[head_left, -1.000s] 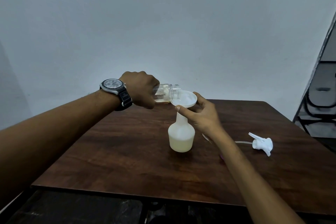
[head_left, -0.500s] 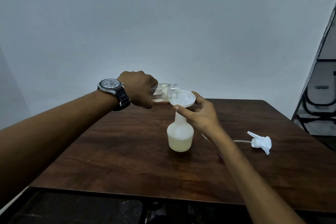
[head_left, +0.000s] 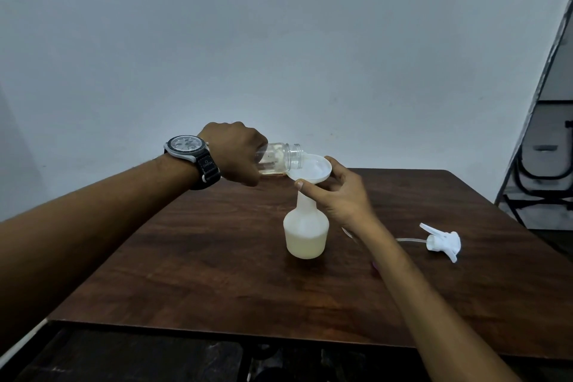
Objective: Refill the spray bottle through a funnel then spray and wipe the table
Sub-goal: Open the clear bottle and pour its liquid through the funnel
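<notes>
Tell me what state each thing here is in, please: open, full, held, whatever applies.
spray bottle, upright on the table, uncapped, partly filled with pale liquid.
funnel, seated in the spray bottle's neck.
clear jar, tipped, lidless, mouth over the funnel, little liquid left.
trigger head, off, lying on the table.
left hand, grips the clear jar.
right hand, holds the funnel.

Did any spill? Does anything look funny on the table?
No spill shows on the dark wooden table. Only the white trigger sprayer head lies on its side, off the white plastic spray bottle, which fits refilling through the white funnel.
</notes>
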The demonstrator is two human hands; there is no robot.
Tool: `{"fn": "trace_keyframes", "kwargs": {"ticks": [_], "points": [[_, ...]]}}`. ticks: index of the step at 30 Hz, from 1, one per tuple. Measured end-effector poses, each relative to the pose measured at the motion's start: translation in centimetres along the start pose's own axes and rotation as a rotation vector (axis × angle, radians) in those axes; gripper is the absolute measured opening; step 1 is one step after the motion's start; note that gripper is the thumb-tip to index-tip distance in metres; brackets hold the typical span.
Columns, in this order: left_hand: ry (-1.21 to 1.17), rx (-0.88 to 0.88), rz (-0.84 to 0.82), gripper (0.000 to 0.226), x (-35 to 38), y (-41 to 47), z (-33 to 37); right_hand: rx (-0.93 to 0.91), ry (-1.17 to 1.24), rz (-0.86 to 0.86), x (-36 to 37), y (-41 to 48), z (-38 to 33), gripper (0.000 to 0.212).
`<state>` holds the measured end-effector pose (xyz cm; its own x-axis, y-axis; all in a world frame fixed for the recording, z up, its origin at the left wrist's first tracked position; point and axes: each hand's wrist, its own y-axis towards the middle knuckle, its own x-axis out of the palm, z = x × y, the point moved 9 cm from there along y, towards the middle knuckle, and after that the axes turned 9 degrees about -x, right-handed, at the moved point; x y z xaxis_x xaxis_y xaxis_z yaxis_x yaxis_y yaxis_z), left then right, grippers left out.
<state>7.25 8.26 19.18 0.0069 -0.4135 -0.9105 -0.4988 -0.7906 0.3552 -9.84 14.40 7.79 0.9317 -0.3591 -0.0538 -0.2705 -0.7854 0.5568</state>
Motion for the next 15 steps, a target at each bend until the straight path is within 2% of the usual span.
{"fn": "trace_keyframes", "kwargs": {"ticks": [8,15], "points": [[0.016,0.003,-0.006,0.027,0.00,-0.01,0.08,-0.008,0.008,-0.007,0.03,-0.03,-0.16,0.041],[0.023,0.000,-0.012,0.027,-0.03,0.08,0.09,-0.005,0.004,-0.005,0.06,-0.01,-0.19,0.043]]}}
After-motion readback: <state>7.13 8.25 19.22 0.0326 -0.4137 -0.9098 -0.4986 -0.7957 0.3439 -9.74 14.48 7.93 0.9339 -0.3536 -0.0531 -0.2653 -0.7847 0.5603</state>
